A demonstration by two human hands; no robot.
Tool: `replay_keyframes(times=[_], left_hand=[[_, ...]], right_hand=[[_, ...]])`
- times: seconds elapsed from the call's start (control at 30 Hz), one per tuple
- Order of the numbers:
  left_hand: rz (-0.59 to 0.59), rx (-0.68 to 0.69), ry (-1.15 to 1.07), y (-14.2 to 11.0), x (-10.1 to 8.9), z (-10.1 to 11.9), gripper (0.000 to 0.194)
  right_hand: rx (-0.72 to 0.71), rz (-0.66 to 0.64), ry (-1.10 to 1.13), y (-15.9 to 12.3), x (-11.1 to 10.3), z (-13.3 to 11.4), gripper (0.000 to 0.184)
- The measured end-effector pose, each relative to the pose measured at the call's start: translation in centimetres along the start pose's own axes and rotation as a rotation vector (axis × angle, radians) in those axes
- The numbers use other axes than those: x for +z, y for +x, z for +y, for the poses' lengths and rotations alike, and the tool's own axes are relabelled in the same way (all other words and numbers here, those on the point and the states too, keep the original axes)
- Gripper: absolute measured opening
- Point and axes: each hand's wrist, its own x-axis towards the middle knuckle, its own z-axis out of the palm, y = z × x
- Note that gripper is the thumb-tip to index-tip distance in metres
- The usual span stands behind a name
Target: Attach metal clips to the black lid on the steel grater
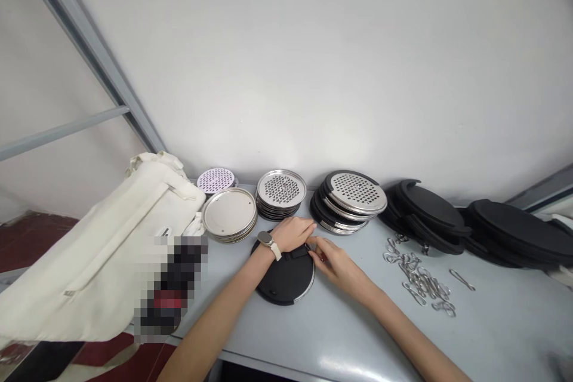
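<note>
A round black cover [282,283] with a strip of shiny metal rim along its lower right lies flat on the grey table. Across its far edge bends my left hand [293,234], which wears a watch; its fingers are closed together against the cover and the thumb is hidden. From the right, my right hand [333,259] pinches the cover's upper right edge beside a small black raised part. Just behind the hands stands a stack of round metal grater plates [281,190]. Another stack, of grater plates in black rims [358,193], is to its right.
Plain metal discs [230,212] and a lilac perforated disc [215,180] stand at back left. Stacked black covers [432,209] and more black discs [519,227] line the right. Metal clips [421,277] lie scattered nearby. A cream bag [102,250] occupies the left edge.
</note>
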Motion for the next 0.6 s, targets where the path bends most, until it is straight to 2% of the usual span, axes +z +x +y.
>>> replay_keyframes(times=[0.3, 0.6], left_hand=[[-0.006, -0.012, -0.009, -0.03, -0.1, 0.13, 0.034], [-0.015, -0.006, -0.004, -0.02, 0.0, -0.01, 0.033]], right_hand=[[0.01, 0.006, -0.04, -0.03, 0.06, 0.16, 0.021], [0.019, 0.036, 0.042, 0.02, -0.05, 0.34, 0.018]])
